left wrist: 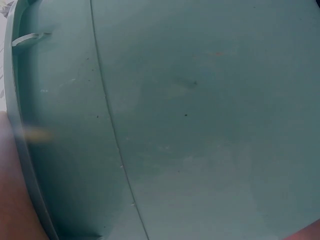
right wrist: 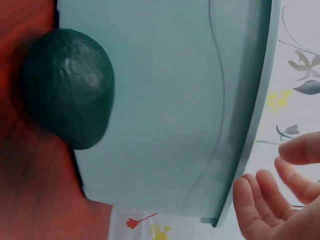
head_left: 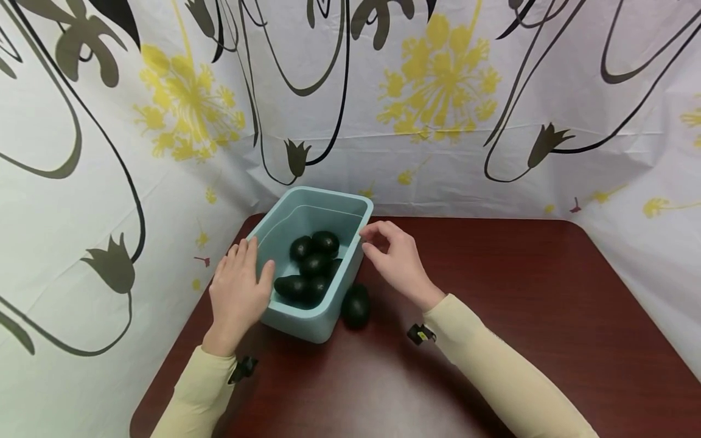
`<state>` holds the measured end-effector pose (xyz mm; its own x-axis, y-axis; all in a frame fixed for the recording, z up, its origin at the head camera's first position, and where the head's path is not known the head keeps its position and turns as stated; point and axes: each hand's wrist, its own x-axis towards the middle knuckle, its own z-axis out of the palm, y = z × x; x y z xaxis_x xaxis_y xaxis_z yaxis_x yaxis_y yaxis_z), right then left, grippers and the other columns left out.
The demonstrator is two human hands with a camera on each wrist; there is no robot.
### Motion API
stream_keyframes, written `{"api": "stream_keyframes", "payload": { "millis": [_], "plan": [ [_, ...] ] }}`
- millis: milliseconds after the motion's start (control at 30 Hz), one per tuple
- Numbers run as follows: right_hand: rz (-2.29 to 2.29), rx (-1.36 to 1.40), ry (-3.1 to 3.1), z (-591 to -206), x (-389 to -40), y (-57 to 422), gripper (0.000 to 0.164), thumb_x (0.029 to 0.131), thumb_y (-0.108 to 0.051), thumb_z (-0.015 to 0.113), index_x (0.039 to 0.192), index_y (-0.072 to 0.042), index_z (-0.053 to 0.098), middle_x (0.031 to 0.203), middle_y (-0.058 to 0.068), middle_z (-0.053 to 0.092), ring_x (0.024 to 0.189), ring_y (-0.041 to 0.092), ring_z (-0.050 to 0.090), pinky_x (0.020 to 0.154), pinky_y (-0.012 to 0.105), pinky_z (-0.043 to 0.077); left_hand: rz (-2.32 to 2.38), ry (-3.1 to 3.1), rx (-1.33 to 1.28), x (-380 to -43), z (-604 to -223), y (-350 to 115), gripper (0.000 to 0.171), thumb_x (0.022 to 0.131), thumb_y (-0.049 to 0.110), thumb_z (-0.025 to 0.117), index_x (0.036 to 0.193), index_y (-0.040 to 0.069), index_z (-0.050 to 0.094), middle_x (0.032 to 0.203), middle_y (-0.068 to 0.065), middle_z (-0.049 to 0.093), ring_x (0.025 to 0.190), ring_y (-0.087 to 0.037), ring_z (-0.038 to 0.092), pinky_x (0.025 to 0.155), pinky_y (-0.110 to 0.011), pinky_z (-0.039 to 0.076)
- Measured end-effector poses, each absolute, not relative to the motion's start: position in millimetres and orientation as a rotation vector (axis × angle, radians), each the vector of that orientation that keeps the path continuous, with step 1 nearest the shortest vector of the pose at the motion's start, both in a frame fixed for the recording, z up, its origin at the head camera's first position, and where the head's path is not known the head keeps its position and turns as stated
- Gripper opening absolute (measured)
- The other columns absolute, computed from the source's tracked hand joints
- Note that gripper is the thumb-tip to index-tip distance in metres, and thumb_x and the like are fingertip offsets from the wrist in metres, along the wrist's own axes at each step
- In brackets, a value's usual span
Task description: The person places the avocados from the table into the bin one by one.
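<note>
A light blue-green plastic bin [head_left: 306,313] stands angled on the table with several dark green avocados [head_left: 314,265] inside. One more avocado [head_left: 356,306] lies on the table against the bin's right side; the right wrist view shows this avocado [right wrist: 70,89] up close. My left hand [head_left: 240,289] lies along the bin's left rim, fingers extended. In the left wrist view the bin's outer wall [left wrist: 200,130] fills nearly everything. My right hand [head_left: 397,255] hovers by the right rim, fingers loosely bent with nothing between them. Its fingertips [right wrist: 245,192] come right at the rim in the right wrist view.
The dark red-brown table [head_left: 526,304] extends to the right of the bin. A white cloth [head_left: 328,146] printed with yellow and grey flowers hangs behind the table and along its left side.
</note>
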<state>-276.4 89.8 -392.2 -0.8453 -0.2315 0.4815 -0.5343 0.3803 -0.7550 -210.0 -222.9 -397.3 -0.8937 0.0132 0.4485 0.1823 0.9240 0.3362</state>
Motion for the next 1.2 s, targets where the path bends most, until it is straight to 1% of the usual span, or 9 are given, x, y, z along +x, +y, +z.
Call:
{"api": "stream_keyframes", "payload": {
  "millis": [100, 200, 300, 433, 700, 833, 967, 1067, 1200],
  "plan": [
    [1.437, 0.582, -2.389, -399, -276, 92, 0.015, 0.095, -0.016, 0.067, 0.110, -0.019, 0.068, 0.101, -0.009, 0.063, 0.093, 0.011, 0.058, 0.081, 0.040, 0.051, -0.518, -2.628, -0.142, -210, -397, -223, 0.065, 0.105, 0.042, 0.046, 0.155, 0.001, 0.036, 0.156, -0.024, 0.037, 0.144, -0.043, 0.031, 0.117, -0.058, 0.020],
    [1.449, 0.524, -2.435, -406, -275, 94, 0.015, 0.095, -0.016, 0.067, 0.109, -0.020, 0.068, 0.098, -0.008, 0.064, 0.090, 0.013, 0.058, 0.076, 0.038, 0.049, -0.521, -2.624, -0.143, -209, -397, -222, 0.065, 0.105, 0.042, 0.046, 0.155, 0.001, 0.037, 0.156, -0.024, 0.037, 0.144, -0.043, 0.030, 0.117, -0.058, 0.020],
    [1.468, 0.497, -2.465, -411, -274, 94, 0.016, 0.094, -0.016, 0.068, 0.110, -0.018, 0.068, 0.098, -0.006, 0.065, 0.089, 0.018, 0.060, 0.073, 0.037, 0.049, -0.521, -2.627, -0.144, -209, -397, -223, 0.065, 0.105, 0.042, 0.045, 0.155, 0.001, 0.036, 0.157, -0.023, 0.036, 0.145, -0.043, 0.030, 0.118, -0.058, 0.020],
    [1.470, 0.492, -2.503, -419, -273, 94, 0.019, 0.094, -0.014, 0.068, 0.112, -0.013, 0.068, 0.099, -0.003, 0.066, 0.090, 0.021, 0.060, 0.075, 0.038, 0.050, -0.518, -2.626, -0.143, -209, -397, -223, 0.065, 0.106, 0.043, 0.044, 0.155, 0.002, 0.036, 0.157, -0.023, 0.036, 0.145, -0.042, 0.030, 0.118, -0.057, 0.019],
    [1.439, 0.498, -2.569, -439, -269, 94, 0.015, 0.092, -0.011, 0.070, 0.107, -0.013, 0.070, 0.095, -0.004, 0.067, 0.086, 0.016, 0.061, 0.079, 0.037, 0.051, -0.506, -2.627, -0.139, -209, -397, -223, 0.066, 0.105, 0.043, 0.045, 0.154, 0.001, 0.037, 0.156, -0.024, 0.037, 0.145, -0.042, 0.030, 0.118, -0.058, 0.020],
    [1.412, 0.510, -2.605, -449, -264, 93, 0.011, 0.092, -0.010, 0.070, 0.103, -0.015, 0.070, 0.092, -0.005, 0.067, 0.084, 0.016, 0.060, 0.078, 0.036, 0.050, -0.507, -2.635, -0.141, -210, -397, -222, 0.065, 0.105, 0.043, 0.045, 0.155, 0.002, 0.037, 0.156, -0.024, 0.037, 0.145, -0.042, 0.030, 0.118, -0.058, 0.019],
    [1.392, 0.530, -2.654, -456, -257, 91, 0.010, 0.092, -0.010, 0.069, 0.101, -0.014, 0.070, 0.090, -0.004, 0.066, 0.083, 0.016, 0.060, 0.076, 0.034, 0.050, -0.513, -2.631, -0.143, -210, -398, -222, 0.065, 0.105, 0.042, 0.045, 0.155, 0.002, 0.037, 0.156, -0.024, 0.036, 0.144, -0.043, 0.030, 0.117, -0.059, 0.019],
    [1.375, 0.551, -2.689, -460, -250, 89, 0.011, 0.091, -0.011, 0.071, 0.102, -0.012, 0.071, 0.092, -0.002, 0.065, 0.084, 0.017, 0.060, 0.076, 0.034, 0.051, -0.510, -2.628, -0.140, -210, -398, -223, 0.065, 0.105, 0.042, 0.046, 0.155, 0.002, 0.037, 0.156, -0.024, 0.037, 0.144, -0.043, 0.031, 0.117, -0.060, 0.020],
    [1.308, 0.581, -2.726, -467, -244, 88, 0.016, 0.090, -0.016, 0.073, 0.105, -0.013, 0.071, 0.097, 0.003, 0.065, 0.085, 0.019, 0.060, 0.075, 0.034, 0.051, -0.505, -2.628, -0.139, -210, -398, -223, 0.064, 0.105, 0.042, 0.046, 0.155, 0.002, 0.037, 0.156, -0.024, 0.037, 0.144, -0.043, 0.031, 0.117, -0.059, 0.020]
  ]
}}
